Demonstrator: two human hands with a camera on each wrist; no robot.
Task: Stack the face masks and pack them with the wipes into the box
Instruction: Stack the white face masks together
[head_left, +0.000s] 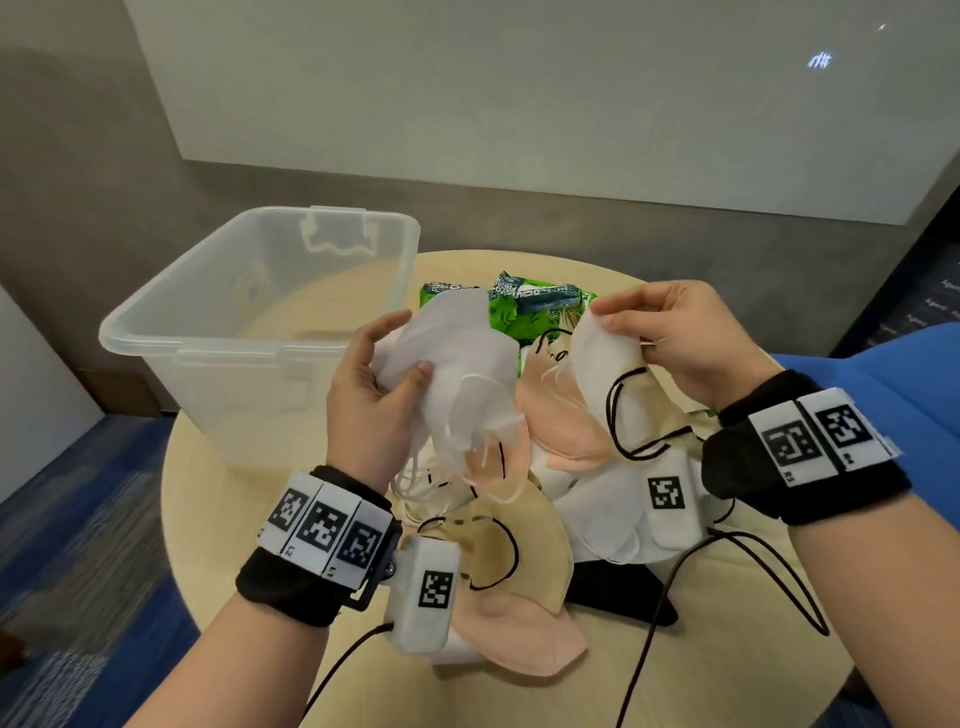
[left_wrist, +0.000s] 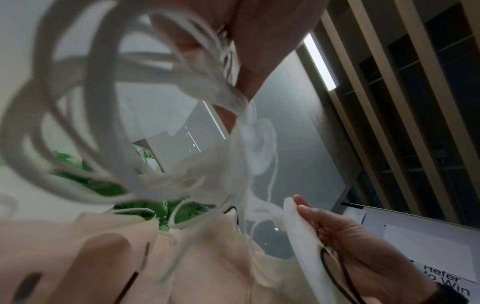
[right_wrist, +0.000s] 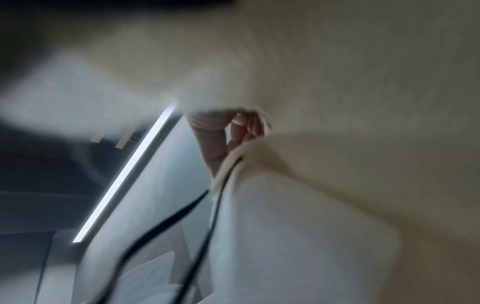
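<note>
Masks filled both hands above the round table (head_left: 675, 670). The left hand (head_left: 371, 400) gripped a small stack of white masks (head_left: 457, 364), thumb across the top, their white ear loops (left_wrist: 85, 98) dangling in a tangle below. The right hand (head_left: 680, 338) pinched the upper edge of a single white mask with black loops (head_left: 605, 358), held just beside the stack but apart from it. More masks, peach, cream and white, lay heaped on the table beneath, the green wipes packs (head_left: 524, 306) behind them, and the clear box (head_left: 249, 322) stood at the left with nothing visibly packed in it.

Trouble would most likely come from the loops: hanging loose, they could snag on each other or drag a mask off the heap as the hands met. A stack held only at one end could also fan out and slip.

How many masks the left hand held could not be counted. The right wrist view was blurred, mostly cloth, with only fingertips (right_wrist: 249, 125) showing.
</note>
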